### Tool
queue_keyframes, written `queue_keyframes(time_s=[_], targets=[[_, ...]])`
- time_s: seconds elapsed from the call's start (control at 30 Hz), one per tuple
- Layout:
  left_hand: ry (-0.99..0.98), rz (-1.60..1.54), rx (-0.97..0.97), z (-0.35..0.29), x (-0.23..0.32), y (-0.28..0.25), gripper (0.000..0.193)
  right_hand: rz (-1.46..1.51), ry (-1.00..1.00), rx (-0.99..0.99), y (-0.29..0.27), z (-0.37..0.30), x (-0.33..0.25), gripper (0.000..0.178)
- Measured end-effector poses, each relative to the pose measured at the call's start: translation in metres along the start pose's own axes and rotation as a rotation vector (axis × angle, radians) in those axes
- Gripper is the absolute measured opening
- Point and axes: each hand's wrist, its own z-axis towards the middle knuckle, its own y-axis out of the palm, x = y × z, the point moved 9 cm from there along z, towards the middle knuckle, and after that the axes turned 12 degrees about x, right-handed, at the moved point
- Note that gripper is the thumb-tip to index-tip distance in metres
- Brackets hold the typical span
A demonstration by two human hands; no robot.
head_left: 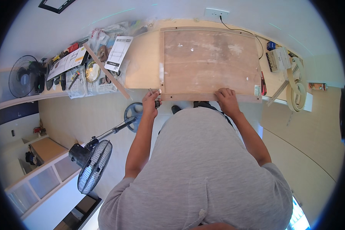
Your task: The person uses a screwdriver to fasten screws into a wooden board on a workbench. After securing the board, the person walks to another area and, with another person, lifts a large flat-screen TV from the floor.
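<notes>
Evidently the panel (211,63) lies flat on the counter (142,71), its near edge toward the person. At its near left corner, the left hand (150,105) has its fingers bent beside a small dark piece (157,103); I cannot tell whether they are clamped on it. The right hand (227,101) rests its fingers, close together, over the near edge; its grip is unclear. Left lies a strip (105,71); right, a coil (296,96).

Near left corner of the wooden panel (211,61): slim item (150,91) in the left hand (150,105), too small to identify. Below the panel: shoe (175,109), partly hidden by the shirt (218,153). Left of the panel: white sheet (119,53), print illegible.
</notes>
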Motion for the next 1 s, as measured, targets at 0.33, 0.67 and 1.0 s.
queue_keyframes(time_s=[0.33,0.67,1.0], targets=[[0.038,0.137,-0.006,0.005,0.011,0.001,0.019,0.075,0.021,0.002,0.008,0.004,0.005,0.037],[0.065,0.225,0.01,0.007,0.022,0.002,0.019,0.099,-0.004,-0.019,0.014,0.011,0.004,0.039],[0.138,0.325,-0.004,0.012,0.025,0.005,0.017,0.119,0.045,-0.029,0.016,0.011,0.009,0.038]])
